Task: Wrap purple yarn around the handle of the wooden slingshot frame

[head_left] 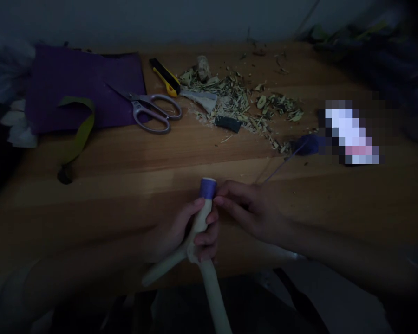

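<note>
My left hand [184, 227] is closed around a pale, peeled forked stick [214, 292], just above where its two branches part. Blue-purple thread [208, 189] is wound in a band round the stick's upper end. Beside that band, my right hand [247, 204] pinches with thumb and forefinger; the thread between them is too fine to make out clearly. From behind the right hand, a strand runs up to a dark blue ball of thread [305, 144] on the table.
Behind the hands, the wooden table [132, 167] carries scissors [151, 113], a yellow box cutter [165, 78], a heap of shavings [230, 90], a purple sheet [87, 88] and an olive strip [85, 130]. A pixelated bright object [350, 132] lies right. Dark cloth [379, 69] sits at the far right.
</note>
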A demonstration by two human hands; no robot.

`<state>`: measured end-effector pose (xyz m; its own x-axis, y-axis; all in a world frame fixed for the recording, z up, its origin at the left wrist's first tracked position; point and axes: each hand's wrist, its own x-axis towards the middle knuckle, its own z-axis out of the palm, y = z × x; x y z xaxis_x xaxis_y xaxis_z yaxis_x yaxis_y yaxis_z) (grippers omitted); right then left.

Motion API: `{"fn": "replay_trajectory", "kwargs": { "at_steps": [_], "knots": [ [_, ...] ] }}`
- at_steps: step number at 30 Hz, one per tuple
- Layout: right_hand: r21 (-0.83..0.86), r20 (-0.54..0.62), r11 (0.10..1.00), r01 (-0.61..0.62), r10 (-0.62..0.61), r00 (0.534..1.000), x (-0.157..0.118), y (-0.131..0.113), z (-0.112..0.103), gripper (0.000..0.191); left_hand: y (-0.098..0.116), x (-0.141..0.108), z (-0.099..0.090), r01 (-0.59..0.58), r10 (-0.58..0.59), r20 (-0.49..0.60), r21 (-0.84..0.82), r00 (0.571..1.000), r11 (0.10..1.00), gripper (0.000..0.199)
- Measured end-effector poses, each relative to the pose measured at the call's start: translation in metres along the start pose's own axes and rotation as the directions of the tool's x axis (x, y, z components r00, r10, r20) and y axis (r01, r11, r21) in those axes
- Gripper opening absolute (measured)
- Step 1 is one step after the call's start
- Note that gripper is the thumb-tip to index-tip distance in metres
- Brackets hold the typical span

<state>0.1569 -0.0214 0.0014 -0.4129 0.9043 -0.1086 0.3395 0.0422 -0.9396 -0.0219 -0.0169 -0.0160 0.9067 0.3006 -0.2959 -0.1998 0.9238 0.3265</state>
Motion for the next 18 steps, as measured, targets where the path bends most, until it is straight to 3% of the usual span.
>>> {"fn": "replay_trajectory", "kwargs": {
  "at_steps": [4, 9, 14, 18],
  "knots": [
    [0.001, -0.029, 1.0, 0.003, -0.003, 1.0, -0.001, -0.0023, 0.001, 0.018, 0.0015, -0.0002, -0.0003, 0.041, -0.041, 0.035, -0.014, 0.999, 0.999, 0.038],
    [0.13, -0.039, 0.99, -0.06, 0.065, 0.997, 0.0016, -0.0036, 0.0026, 0.018, 0.0017, -0.0016, -0.0021, 0.052, -0.051, 0.051, -0.023, 0.997, 0.998, 0.039],
    [0.189, 0.002, 0.975, -0.113, 0.115, 0.993, 0.0018, -0.0022, 0.0021, 0.022, 0.001, -0.0026, -0.001, 0.057, -0.053, 0.087, -0.045, 0.995, 0.997, 0.04],
    [0.197, 0.031, 0.972, -0.124, 0.12, 0.992, 0.0021, 0.0004, 0.0032, 0.019, 0.0018, -0.0018, 0.0015, 0.031, -0.029, 0.055, -0.044, 0.998, 0.999, 0.037]
  ]
}}
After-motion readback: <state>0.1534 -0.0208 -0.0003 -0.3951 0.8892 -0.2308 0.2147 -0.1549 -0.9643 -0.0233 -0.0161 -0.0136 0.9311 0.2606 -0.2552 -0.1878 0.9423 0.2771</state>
